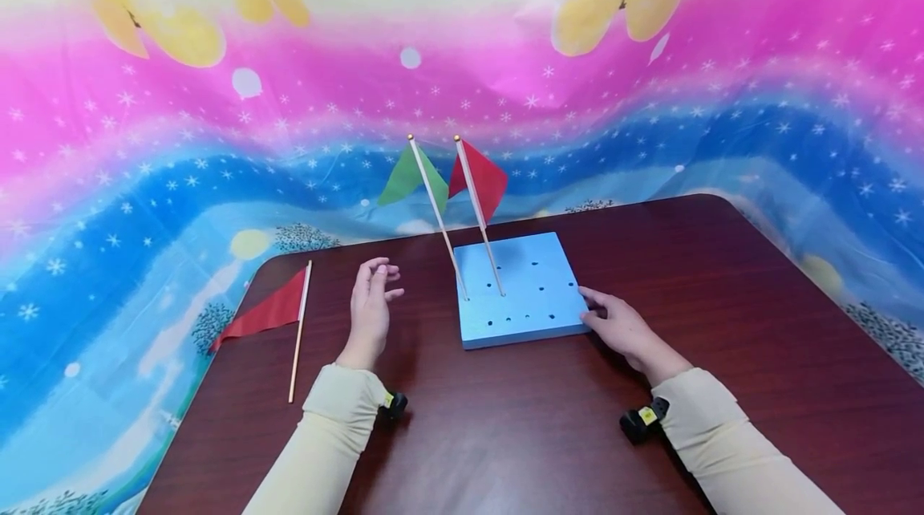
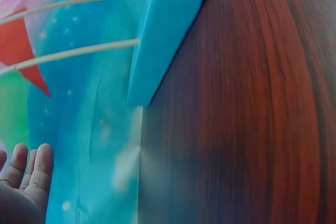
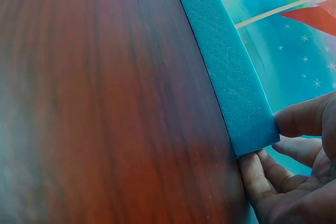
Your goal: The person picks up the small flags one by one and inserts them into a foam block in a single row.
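On the table sits a light blue board with several holes in its top. A green flag and a red flag stand in it on thin sticks, both leaning to the left. My right hand touches the board's right side near the front corner. Close up in the right wrist view, its fingertips lie against that side, low by the table. My left hand hovers left of the board with loosely bent fingers and holds nothing. Farther left, a second red flag lies flat on its stick.
The dark brown wooden table ends at the back against a colourful printed cloth, which also hangs at both sides. The lying flag's cloth reaches the table's left edge. The two upright sticks rise well above the board.
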Action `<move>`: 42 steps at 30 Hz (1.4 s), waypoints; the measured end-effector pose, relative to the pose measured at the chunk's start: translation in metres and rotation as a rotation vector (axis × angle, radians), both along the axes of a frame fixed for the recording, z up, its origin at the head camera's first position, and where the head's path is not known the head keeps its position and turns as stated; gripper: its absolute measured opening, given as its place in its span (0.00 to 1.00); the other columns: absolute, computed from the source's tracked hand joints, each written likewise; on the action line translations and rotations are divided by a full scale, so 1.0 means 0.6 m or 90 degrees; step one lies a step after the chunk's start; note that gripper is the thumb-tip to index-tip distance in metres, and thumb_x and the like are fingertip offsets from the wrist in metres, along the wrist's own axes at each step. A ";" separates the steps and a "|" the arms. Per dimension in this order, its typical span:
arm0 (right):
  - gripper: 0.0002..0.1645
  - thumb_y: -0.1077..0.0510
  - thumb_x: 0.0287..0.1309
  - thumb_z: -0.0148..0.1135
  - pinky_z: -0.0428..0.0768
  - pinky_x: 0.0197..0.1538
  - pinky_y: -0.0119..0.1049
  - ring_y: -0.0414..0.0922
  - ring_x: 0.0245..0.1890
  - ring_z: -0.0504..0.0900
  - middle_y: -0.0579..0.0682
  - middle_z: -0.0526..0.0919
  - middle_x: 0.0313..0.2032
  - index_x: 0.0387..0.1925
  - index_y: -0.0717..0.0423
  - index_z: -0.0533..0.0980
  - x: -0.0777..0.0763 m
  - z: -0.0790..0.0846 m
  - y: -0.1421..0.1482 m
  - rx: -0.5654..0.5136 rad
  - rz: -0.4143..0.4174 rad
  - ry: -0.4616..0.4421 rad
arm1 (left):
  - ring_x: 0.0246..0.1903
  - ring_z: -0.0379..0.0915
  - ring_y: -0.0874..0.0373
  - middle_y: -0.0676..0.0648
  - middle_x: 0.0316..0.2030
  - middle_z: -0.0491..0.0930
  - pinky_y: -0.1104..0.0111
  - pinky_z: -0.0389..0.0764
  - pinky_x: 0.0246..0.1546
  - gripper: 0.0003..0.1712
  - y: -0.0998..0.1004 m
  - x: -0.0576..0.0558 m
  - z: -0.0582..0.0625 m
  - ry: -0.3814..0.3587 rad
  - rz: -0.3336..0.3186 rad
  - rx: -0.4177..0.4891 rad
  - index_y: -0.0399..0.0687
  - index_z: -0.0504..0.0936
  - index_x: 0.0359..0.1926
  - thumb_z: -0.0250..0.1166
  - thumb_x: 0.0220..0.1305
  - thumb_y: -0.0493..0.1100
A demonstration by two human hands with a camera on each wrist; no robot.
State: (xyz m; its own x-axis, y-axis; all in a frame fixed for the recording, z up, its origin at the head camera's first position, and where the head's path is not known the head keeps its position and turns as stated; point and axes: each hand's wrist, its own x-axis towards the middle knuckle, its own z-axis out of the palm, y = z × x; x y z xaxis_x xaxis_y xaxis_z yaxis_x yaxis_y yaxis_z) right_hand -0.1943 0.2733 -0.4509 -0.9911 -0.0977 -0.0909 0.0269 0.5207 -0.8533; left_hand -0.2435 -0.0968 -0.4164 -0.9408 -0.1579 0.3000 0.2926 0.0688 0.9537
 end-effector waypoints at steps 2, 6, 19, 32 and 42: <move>0.35 0.64 0.75 0.54 0.70 0.67 0.61 0.66 0.65 0.69 0.74 0.64 0.69 0.77 0.69 0.56 0.000 -0.001 0.000 0.000 0.001 -0.001 | 0.49 0.76 0.57 0.34 0.50 0.77 0.71 0.81 0.44 0.17 -0.012 0.002 -0.002 -0.011 0.008 -0.004 0.30 0.70 0.60 0.44 0.81 0.39; 0.35 0.64 0.75 0.54 0.70 0.67 0.60 0.66 0.65 0.68 0.74 0.64 0.69 0.77 0.69 0.56 -0.001 -0.001 -0.001 0.000 0.000 -0.005 | 0.53 0.76 0.50 0.31 0.53 0.76 0.66 0.81 0.50 0.19 -0.036 0.008 -0.002 -0.032 0.027 -0.032 0.31 0.70 0.62 0.44 0.82 0.41; 0.35 0.63 0.76 0.54 0.69 0.67 0.61 0.66 0.66 0.68 0.73 0.64 0.70 0.77 0.68 0.56 -0.003 0.001 0.001 0.007 -0.001 -0.008 | 0.63 0.69 0.35 0.28 0.61 0.71 0.47 0.70 0.65 0.23 -0.111 0.026 -0.012 -0.105 0.066 -0.153 0.30 0.66 0.66 0.47 0.82 0.43; 0.36 0.63 0.76 0.54 0.73 0.65 0.59 0.66 0.64 0.69 0.74 0.62 0.70 0.77 0.69 0.55 0.007 -0.004 0.003 0.000 0.003 -0.013 | 0.65 0.68 0.39 0.32 0.64 0.70 0.60 0.72 0.63 0.25 -0.180 0.050 -0.022 -0.166 0.121 -0.156 0.32 0.64 0.69 0.47 0.82 0.46; 0.35 0.64 0.75 0.53 0.72 0.65 0.59 0.65 0.64 0.69 0.74 0.63 0.69 0.77 0.68 0.55 0.000 -0.002 0.001 -0.005 0.002 -0.001 | 0.59 0.70 0.47 0.31 0.64 0.72 0.66 0.75 0.61 0.27 -0.207 0.054 -0.027 -0.165 0.157 -0.129 0.31 0.63 0.69 0.45 0.83 0.48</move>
